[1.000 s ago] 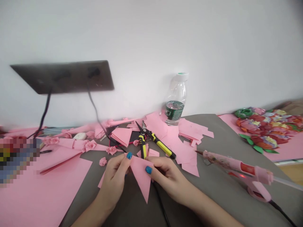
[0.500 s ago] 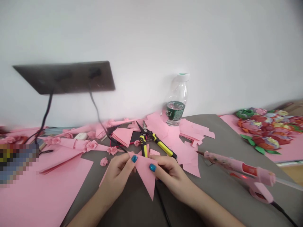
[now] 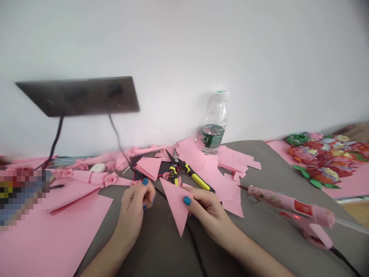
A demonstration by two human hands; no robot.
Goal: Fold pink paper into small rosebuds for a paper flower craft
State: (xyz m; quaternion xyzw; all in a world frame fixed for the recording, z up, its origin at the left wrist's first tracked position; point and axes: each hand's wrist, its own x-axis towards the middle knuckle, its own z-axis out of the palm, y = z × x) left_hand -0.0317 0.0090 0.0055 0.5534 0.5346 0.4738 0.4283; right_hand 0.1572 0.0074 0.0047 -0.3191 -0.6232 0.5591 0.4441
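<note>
My right hand (image 3: 206, 209) pinches a folded triangle of pink paper (image 3: 176, 206) near its right corner, thumb on top. One point of the triangle hangs down over the grey table (image 3: 161, 250). My left hand (image 3: 135, 209) is apart from the paper, to its left, its fingers curled in and nothing visible in them. Just beyond the paper lie pruning shears (image 3: 198, 179) with yellow and black handles, blades pointing away. Beside them is a small stack of pink paper pieces (image 3: 149, 167).
A pink hot glue gun (image 3: 296, 207) with a lit red light lies at the right. A plastic bottle (image 3: 213, 127) stands by the wall. Paper flowers (image 3: 323, 169) lie far right, a large pink sheet (image 3: 57, 234) at the left. A black cable (image 3: 196, 246) crosses below my hands.
My left hand has let go of the paper triangle and moved left, its fingers curling. The triangle stays in my right hand, its left corner now free.
</note>
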